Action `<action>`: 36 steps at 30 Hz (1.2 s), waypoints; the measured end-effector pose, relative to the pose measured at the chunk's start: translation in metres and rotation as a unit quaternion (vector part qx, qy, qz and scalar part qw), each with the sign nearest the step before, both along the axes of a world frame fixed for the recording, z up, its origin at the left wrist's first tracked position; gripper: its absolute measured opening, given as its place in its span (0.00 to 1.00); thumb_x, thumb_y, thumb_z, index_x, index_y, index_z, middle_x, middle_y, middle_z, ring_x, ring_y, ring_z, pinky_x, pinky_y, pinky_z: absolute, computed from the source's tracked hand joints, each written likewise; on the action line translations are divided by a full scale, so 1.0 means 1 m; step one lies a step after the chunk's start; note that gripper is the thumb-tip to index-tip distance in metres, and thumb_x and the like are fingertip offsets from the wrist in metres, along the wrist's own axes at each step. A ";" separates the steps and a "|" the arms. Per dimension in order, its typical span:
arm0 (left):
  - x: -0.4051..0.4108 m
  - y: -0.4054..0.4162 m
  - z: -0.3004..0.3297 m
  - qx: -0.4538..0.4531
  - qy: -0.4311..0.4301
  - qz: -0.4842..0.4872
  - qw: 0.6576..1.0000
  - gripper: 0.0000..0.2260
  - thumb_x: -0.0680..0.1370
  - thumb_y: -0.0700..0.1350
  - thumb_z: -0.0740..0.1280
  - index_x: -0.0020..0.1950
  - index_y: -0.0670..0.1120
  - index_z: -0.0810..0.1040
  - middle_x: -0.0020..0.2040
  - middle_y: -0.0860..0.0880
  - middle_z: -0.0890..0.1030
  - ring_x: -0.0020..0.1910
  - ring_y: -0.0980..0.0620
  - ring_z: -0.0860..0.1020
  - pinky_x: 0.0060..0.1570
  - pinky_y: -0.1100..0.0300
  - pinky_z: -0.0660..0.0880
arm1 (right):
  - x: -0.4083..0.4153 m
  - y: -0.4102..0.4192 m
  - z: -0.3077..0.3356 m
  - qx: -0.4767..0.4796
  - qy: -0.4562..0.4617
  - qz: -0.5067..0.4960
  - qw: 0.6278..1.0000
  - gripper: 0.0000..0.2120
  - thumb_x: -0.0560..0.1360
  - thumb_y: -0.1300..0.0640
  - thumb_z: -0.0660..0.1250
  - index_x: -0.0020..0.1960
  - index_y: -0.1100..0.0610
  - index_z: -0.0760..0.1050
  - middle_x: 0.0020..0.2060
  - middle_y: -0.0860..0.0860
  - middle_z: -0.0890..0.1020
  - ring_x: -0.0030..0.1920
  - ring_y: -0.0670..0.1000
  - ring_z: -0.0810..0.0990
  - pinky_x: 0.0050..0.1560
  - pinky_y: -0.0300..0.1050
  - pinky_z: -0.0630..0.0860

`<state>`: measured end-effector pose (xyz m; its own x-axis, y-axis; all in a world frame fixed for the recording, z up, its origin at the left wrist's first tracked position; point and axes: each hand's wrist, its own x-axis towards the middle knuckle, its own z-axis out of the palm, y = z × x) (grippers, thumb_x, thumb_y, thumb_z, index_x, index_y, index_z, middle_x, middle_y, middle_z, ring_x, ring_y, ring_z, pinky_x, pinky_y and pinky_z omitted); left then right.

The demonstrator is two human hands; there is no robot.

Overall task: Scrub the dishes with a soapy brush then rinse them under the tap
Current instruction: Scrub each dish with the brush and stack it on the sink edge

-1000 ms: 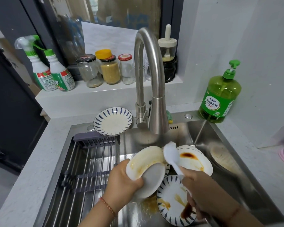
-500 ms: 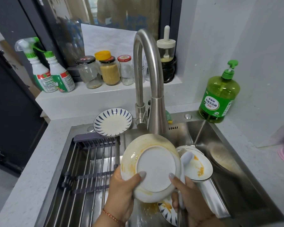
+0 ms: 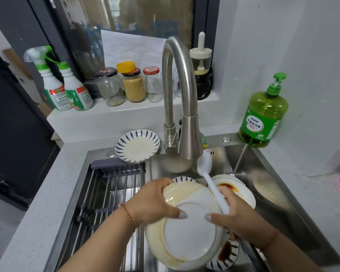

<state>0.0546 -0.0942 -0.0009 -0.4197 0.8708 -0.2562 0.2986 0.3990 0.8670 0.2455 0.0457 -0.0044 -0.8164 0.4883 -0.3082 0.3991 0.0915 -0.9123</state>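
Lowered from the tap [image 3: 182, 99] toward six o'clock, the stained plate [image 3: 186, 228] is now hanging underside-up over the steel sink [image 3: 267, 173], the left hand [image 3: 151, 203] curling round its nine-o'clock rim while the right hand [image 3: 241, 214] is clamping plate and upright white brush [image 3: 208, 173] together.

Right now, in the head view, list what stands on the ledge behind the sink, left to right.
Two spray bottles, black-lidded jar, yellow-capped jar, red-lidded jar, tap, dark jar with a cream lid.
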 end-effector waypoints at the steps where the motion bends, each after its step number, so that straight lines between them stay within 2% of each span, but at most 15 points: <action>1: 0.001 0.003 0.000 -0.006 0.014 -0.013 1.000 0.18 0.58 0.43 0.82 0.40 0.47 0.77 0.34 0.56 0.79 0.33 0.57 0.76 0.38 0.61 0.75 | -0.002 -0.001 0.002 0.017 -0.003 0.011 1.000 0.23 0.68 0.61 0.76 0.58 0.51 0.69 0.39 0.49 0.79 0.24 0.41 0.75 0.22 0.33 0.69; 4: 0.006 0.004 -0.005 -0.001 0.058 -0.004 0.998 0.15 0.59 0.40 0.82 0.36 0.48 0.76 0.30 0.57 0.78 0.30 0.61 0.74 0.34 0.66 0.73 | -0.003 -0.001 0.002 0.028 -0.009 -0.006 1.000 0.23 0.70 0.59 0.74 0.59 0.46 0.68 0.40 0.48 0.79 0.22 0.40 0.75 0.22 0.32 0.69; 7: 0.007 -0.001 -0.017 0.019 0.094 0.077 0.992 0.16 0.59 0.40 0.82 0.33 0.50 0.75 0.27 0.59 0.77 0.28 0.64 0.72 0.31 0.69 0.69 | 0.002 0.005 -0.004 0.072 -0.050 -0.055 0.995 0.15 0.77 0.57 0.63 0.58 0.39 0.69 0.38 0.50 0.80 0.20 0.44 0.71 0.20 0.39 0.70; 10: 0.004 -0.005 -0.024 0.034 0.113 0.149 0.982 0.16 0.59 0.41 0.81 0.33 0.50 0.75 0.30 0.56 0.78 0.30 0.60 0.74 0.30 0.69 0.68 | 0.017 0.003 -0.013 0.078 -0.090 -0.059 0.991 0.12 0.79 0.59 0.57 0.54 0.44 0.73 0.30 0.53 0.81 0.20 0.43 0.71 0.22 0.33 0.68; 12: 0.003 -0.007 -0.026 0.040 0.136 0.158 0.977 0.16 0.60 0.41 0.81 0.33 0.50 0.74 0.31 0.54 0.78 0.31 0.60 0.74 0.29 0.70 0.67 | 0.021 -0.007 -0.018 0.059 -0.126 -0.012 0.990 0.09 0.80 0.58 0.56 0.50 0.48 0.73 0.24 0.50 0.78 0.21 0.44 0.72 0.25 0.37 0.71; 15: 0.008 -0.007 -0.029 0.044 0.162 0.148 0.975 0.15 0.61 0.41 0.79 0.33 0.51 0.73 0.32 0.55 0.78 0.32 0.60 0.74 0.29 0.70 0.67 | 0.013 -0.023 -0.011 0.071 -0.114 0.002 0.991 0.09 0.79 0.57 0.56 0.54 0.49 0.74 0.23 0.50 0.74 0.22 0.44 0.72 0.31 0.41 0.73; 17: 0.010 -0.007 -0.033 0.041 0.168 0.149 0.974 0.15 0.62 0.41 0.78 0.32 0.53 0.72 0.31 0.56 0.77 0.32 0.62 0.74 0.29 0.71 0.66 | 0.004 -0.037 0.004 0.082 -0.082 -0.002 0.993 0.15 0.79 0.55 0.56 0.63 0.41 0.70 0.30 0.47 0.75 0.28 0.42 0.74 0.36 0.40 0.74; 21: 0.017 -0.007 -0.037 0.069 0.106 0.172 0.977 0.12 0.56 0.45 0.75 0.34 0.56 0.76 0.30 0.61 0.80 0.31 0.65 0.76 0.30 0.73 0.68 | -0.007 -0.074 0.030 0.183 -0.106 0.110 0.971 0.25 0.80 0.50 0.55 0.73 0.34 0.51 0.59 0.46 0.77 0.56 0.45 0.76 0.59 0.40 0.70; 23: 0.018 -0.008 -0.039 0.083 0.083 0.185 0.976 0.11 0.56 0.45 0.75 0.35 0.54 0.78 0.31 0.60 0.81 0.32 0.64 0.76 0.32 0.70 0.71 | -0.009 -0.070 0.030 0.198 -0.112 0.118 0.967 0.24 0.80 0.50 0.55 0.72 0.34 0.53 0.56 0.44 0.78 0.54 0.43 0.76 0.57 0.39 0.71; 26: 0.011 -0.015 -0.041 0.072 0.098 0.211 0.970 0.14 0.57 0.45 0.79 0.36 0.51 0.78 0.35 0.54 0.81 0.36 0.56 0.78 0.34 0.61 0.75 | 0.000 -0.034 0.019 0.132 -0.115 0.053 0.983 0.12 0.80 0.55 0.54 0.60 0.44 0.69 0.32 0.44 0.75 0.31 0.39 0.72 0.37 0.36 0.71; 28: 0.007 -0.020 -0.040 0.070 0.099 0.209 0.970 0.15 0.59 0.41 0.81 0.37 0.50 0.78 0.36 0.53 0.81 0.37 0.55 0.79 0.34 0.64 0.74 | 0.012 -0.021 0.009 0.083 -0.140 0.036 0.986 0.11 0.79 0.57 0.55 0.55 0.56 0.74 0.23 0.46 0.70 0.23 0.42 0.69 0.29 0.37 0.69; 30: 0.007 -0.021 -0.037 0.066 0.110 0.184 0.975 0.15 0.60 0.39 0.81 0.36 0.52 0.77 0.35 0.54 0.81 0.36 0.58 0.78 0.32 0.69 0.71 | 0.018 -0.019 0.003 0.060 -0.159 0.037 0.985 0.13 0.79 0.57 0.55 0.57 0.61 0.73 0.21 0.47 0.69 0.22 0.43 0.71 0.28 0.36 0.69; 32: 0.010 -0.021 -0.034 0.058 0.134 0.163 0.976 0.16 0.61 0.39 0.80 0.35 0.54 0.76 0.33 0.56 0.80 0.34 0.61 0.77 0.31 0.71 0.69 | 0.013 -0.024 0.009 0.062 -0.133 0.028 0.989 0.12 0.79 0.57 0.55 0.57 0.57 0.75 0.21 0.46 0.70 0.22 0.43 0.71 0.27 0.35 0.69; 34: 0.012 -0.020 -0.036 0.043 0.149 0.154 0.976 0.15 0.61 0.40 0.79 0.34 0.55 0.75 0.32 0.57 0.79 0.32 0.63 0.76 0.30 0.72 0.68 | 0.001 -0.037 0.023 0.059 -0.092 0.021 0.994 0.14 0.79 0.56 0.56 0.60 0.44 0.73 0.23 0.45 0.73 0.24 0.42 0.72 0.30 0.36 0.70; 36: 0.014 -0.019 -0.040 0.045 0.148 0.147 0.977 0.12 0.61 0.43 0.77 0.35 0.54 0.77 0.32 0.58 0.80 0.32 0.63 0.76 0.30 0.71 0.69 | -0.006 -0.055 0.032 0.145 -0.107 0.091 0.979 0.19 0.79 0.52 0.55 0.68 0.36 0.64 0.37 0.41 0.80 0.38 0.42 0.77 0.43 0.39 0.69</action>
